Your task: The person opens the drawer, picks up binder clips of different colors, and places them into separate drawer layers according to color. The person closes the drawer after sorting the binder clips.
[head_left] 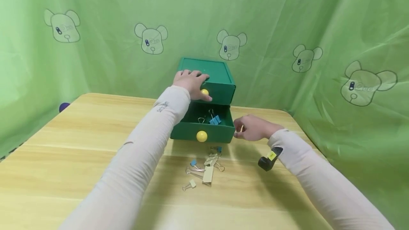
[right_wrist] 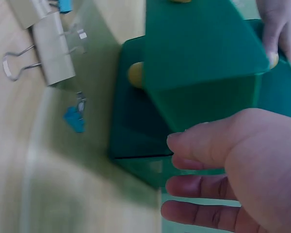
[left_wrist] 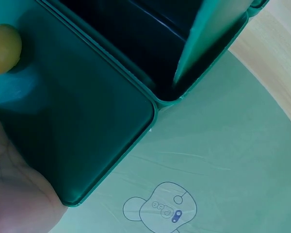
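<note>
Likely drawer-moving step: left hand (head_left: 192, 84) spread on green plastic cabinet (head_left: 217, 72), right hand (head_left: 252, 127) loosely bent beside its open yellow-knobbed drawer (head_left: 214, 133), cream metal binder clips (head_left: 208, 174) in front; next calls for bracing cabinet

Green sheeting (head_left: 191, 6), printed with cartoon bear heads (head_left: 152, 42), is hanging in loose folds behind a wood-grain table (head_left: 96, 144) and along both its sides — so the place is looking like a small curtained-off booth, though whether it is standing inside a home, an office or a lab cannot be told. A green drawer unit (head_left: 220, 93) is sitting on that table, and binder clips (head_left: 208, 174) are lying just in front of it — stationery that is giving the spot a desk-like look.
</note>
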{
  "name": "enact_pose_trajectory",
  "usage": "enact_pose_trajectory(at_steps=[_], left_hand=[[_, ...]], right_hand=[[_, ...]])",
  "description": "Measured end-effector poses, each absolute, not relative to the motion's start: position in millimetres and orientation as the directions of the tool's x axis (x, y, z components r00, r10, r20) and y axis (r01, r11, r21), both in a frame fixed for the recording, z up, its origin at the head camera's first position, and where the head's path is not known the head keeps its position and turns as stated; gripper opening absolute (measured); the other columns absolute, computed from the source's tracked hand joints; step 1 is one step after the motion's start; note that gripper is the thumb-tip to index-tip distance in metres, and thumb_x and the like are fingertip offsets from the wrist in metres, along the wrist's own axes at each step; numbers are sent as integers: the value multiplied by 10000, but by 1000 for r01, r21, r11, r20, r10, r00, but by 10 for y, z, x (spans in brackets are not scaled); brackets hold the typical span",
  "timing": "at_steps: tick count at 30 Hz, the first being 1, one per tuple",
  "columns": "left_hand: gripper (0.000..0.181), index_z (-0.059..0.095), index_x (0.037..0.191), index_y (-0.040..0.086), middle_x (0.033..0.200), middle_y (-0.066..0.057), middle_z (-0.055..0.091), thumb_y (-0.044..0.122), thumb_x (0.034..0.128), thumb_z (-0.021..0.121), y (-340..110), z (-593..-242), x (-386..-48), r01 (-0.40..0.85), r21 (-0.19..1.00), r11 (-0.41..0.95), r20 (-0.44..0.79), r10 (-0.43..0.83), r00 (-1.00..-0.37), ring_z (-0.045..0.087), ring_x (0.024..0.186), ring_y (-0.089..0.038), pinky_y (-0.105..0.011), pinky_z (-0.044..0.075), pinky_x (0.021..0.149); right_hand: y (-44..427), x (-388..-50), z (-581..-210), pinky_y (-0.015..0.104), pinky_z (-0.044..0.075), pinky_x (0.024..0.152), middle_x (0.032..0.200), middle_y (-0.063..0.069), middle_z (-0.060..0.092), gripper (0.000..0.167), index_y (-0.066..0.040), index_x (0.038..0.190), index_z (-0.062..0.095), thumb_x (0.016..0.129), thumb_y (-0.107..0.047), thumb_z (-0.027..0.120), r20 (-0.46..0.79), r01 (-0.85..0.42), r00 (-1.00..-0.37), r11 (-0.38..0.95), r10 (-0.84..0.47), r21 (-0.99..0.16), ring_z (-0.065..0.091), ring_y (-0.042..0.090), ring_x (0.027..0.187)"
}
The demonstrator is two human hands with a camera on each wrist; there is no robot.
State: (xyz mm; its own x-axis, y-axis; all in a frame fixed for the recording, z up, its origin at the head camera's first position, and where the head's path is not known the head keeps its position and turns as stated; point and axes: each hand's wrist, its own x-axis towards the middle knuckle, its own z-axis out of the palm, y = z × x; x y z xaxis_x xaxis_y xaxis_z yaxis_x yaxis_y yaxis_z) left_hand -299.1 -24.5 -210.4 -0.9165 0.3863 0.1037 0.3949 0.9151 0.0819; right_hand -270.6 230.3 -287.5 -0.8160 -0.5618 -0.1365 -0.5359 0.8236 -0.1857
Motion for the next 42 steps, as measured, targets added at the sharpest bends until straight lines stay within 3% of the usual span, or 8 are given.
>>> enact_pose_trajectory(at_steps=[10,15,20,26,28,36,42], left_hand=[[871,237,1550,278,1600,-48,198,628,848,617,-273,-2140,-3013,400,106,910,117,388,-914,188,1431,-342,-508,147,1147],[873,241,1549,279,1598,-48,205,633,845,618,-289,-2156,-3010,401,107,910,129,388,-913,191,1431,-338,-507,147,1147],[873,255,1546,270,1593,-57,219,631,841,623,-278,-2182,-2994,410,114,905,138,395,-908,203,1426,-347,-513,157,1144],[872,260,1544,267,1593,-55,222,631,840,625,-281,-2153,-3011,410,106,906,148,394,-907,210,1422,-350,-513,162,1141],[876,257,1545,269,1593,-54,222,635,839,624,-285,-2136,-3015,408,97,908,150,392,-908,213,1420,-352,-513,165,1140],[880,243,1550,266,1596,-61,209,634,844,618,-274,-2099,-3012,408,92,908,142,393,-908,197,1426,-361,-520,149,1146],[879,235,1551,268,1599,-62,201,633,847,615,-271,-2126,-3006,404,94,910,134,391,-911,190,1430,-359,-518,147,1148]], right_hand=[[2252,-2700,-3165,386,546,781,1012,161,675,308,51,1036,666,909,-230,664,-205,-467,-839,860,-505,-207,649,259,895],[2216,-2682,-3276,378,536,765,1025,118,681,241,-10,1087,669,871,-117,670,-154,-523,-805,808,-572,-270,639,253,877],[2200,-2676,-3400,366,526,722,1017,96,665,373,-39,1181,626,816,-57,698,-110,-568,-771,755,-627,-327,606,206,812],[2142,-2710,-3498,455,459,962,1166,85,619,430,-44,1222,592,815,-78,724,-56,-648,-722,703,-689,-295,579,250,1049],[2113,-2718,-3508,485,419,1006,1195,87,597,446,-47,1229,577,816,-95,738,-48,-646,-721,696,-691,-313,552,280,1116],[2068,-2723,-3546,524,414,998,1122,79,586,440,-47,1186,569,801,-139,761,-64,-572,-775,742,-629,-350,552,295,1087],[2086,-2736,-3600,526,403,1009,1126,83,600,478,-42,1210,561,790,-134,773,-70,-579,-763,728,-643,-368,557,288,1091]])
